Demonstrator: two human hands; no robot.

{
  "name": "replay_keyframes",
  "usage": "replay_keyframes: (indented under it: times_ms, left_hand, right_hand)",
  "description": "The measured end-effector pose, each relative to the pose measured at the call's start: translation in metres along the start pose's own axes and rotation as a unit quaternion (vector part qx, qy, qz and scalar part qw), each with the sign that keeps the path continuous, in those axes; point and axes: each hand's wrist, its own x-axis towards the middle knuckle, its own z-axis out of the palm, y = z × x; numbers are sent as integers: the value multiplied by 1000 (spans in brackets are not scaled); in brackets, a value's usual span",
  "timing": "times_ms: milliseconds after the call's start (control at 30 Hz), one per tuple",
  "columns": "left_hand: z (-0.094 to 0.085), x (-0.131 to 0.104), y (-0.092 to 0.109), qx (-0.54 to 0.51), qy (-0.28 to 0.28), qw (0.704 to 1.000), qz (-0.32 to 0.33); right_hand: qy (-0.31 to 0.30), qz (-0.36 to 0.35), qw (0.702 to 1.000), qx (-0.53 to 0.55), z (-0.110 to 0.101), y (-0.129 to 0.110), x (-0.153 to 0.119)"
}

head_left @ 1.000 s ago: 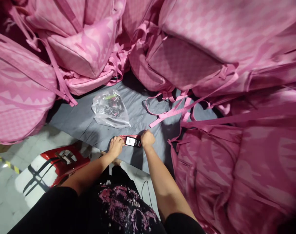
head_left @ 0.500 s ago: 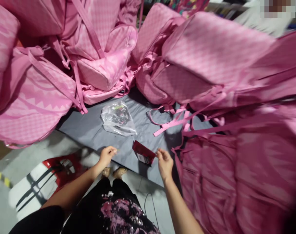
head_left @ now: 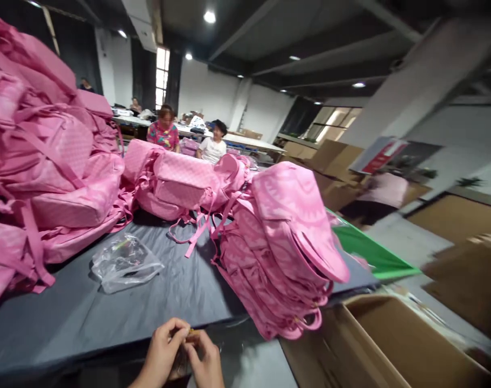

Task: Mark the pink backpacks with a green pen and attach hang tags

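Note:
My left hand (head_left: pixel 165 347) and my right hand (head_left: pixel 204 353) meet at the bottom centre, just beyond the table's near edge. Fingers of both are pinched together around a small yellowish item (head_left: pixel 192 331), too small to make out. Beyond them, a clear plastic bag (head_left: pixel 124 263) with small things inside lies on the dark grey table (head_left: pixel 84 318). To the right is a stack of pink backpacks (head_left: pixel 265 237), its straps hanging over the table's edge. More pink backpacks (head_left: pixel 68 161) are heaped at the left.
Open cardboard boxes (head_left: pixel 394 334) stand at the lower right, near a green sheet (head_left: pixel 366 248). Two people (head_left: pixel 163 132) are behind the bags, and another person (head_left: pixel 385 191) bends over at the right. A long white table (head_left: pixel 245 141) runs behind.
The view has swung up and to the right, showing the room. My hands have come together. The dark red packet that hung by my right hand no longer shows.

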Motion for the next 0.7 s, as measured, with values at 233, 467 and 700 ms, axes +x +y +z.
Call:
replay_keyframes:
  times_ms: [233, 467, 700]
  left_hand:
    - [24, -34, 7, 83, -115, 990, 1]
    - [57, -40, 7, 174, -203, 964, -14]
    - [143, -56, -5, 236, -245, 939, -53]
  right_hand:
    - [126, 43, 989, -57, -30, -37, -56]
    - [78, -95, 955, -270, -87, -21, -92]
    - [243, 115, 941, -206, -158, -1, -151]
